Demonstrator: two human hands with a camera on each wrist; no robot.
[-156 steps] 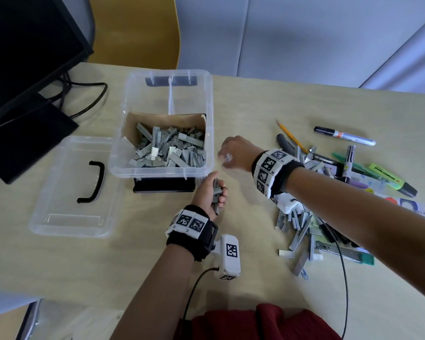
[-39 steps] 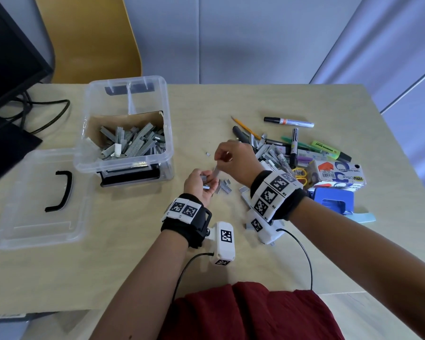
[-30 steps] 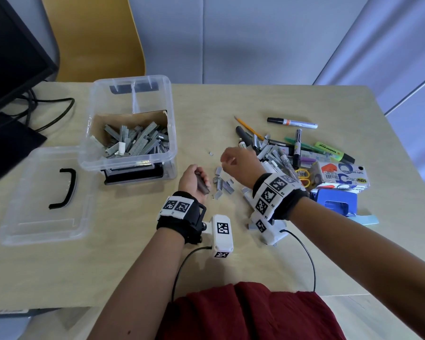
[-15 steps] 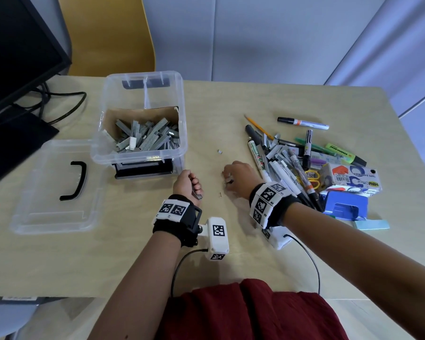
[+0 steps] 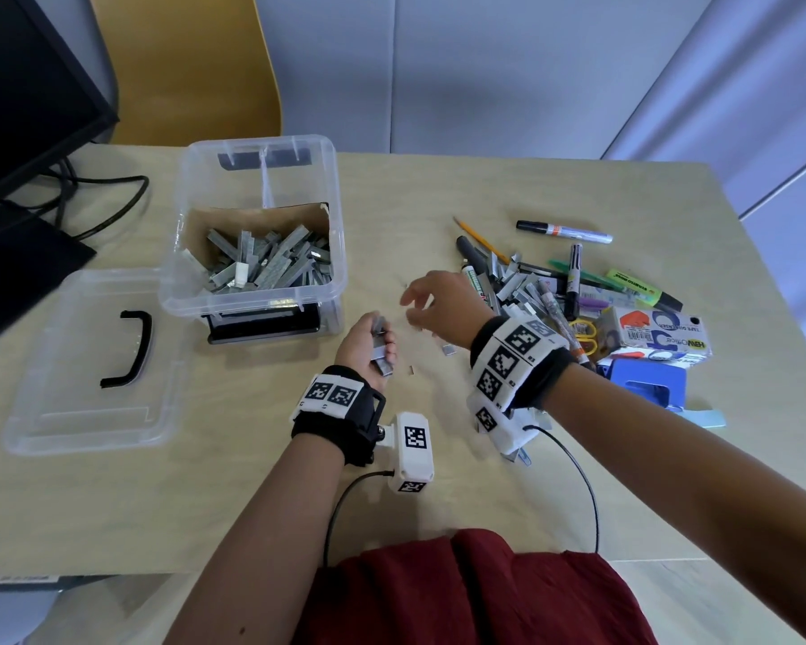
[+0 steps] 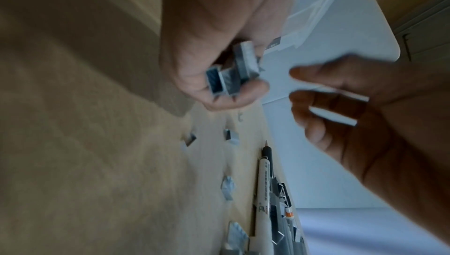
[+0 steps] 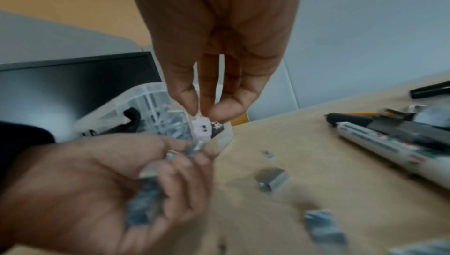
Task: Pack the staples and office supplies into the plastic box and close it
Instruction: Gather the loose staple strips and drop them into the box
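Already many staples (image 5: 271, 265) lay in the plastic box (image 5: 340, 253) at upper left; left hand (image 5: 368, 342) gripped more strips, right hand (image 5: 443, 304) hovered with loose fingers, lid (image 5: 66, 412) was off, pens (image 5: 573, 281) waited at right.

We are in an office, at a light wooden desk (image 5: 438, 193) that fills the middle of the head view. In the upper left corner stands a black computer monitor (image 5: 24, 86), with dark cables (image 5: 108, 193) trailing from beneath it across the desktop. Behind the desk, at the top of the frame, we see a mustard-yellow chair back (image 5: 192, 67) against plain pale partition walls (image 5: 485, 72). Stationery lies heaped at centre right: markers (image 5: 564, 231), a pencil (image 5: 473, 235), a green highlighter (image 5: 643, 290), a boxed tape dispenser (image 5: 657, 335), a blue hole punch (image 5: 643, 384) and loose staple strips (image 5: 513, 290)
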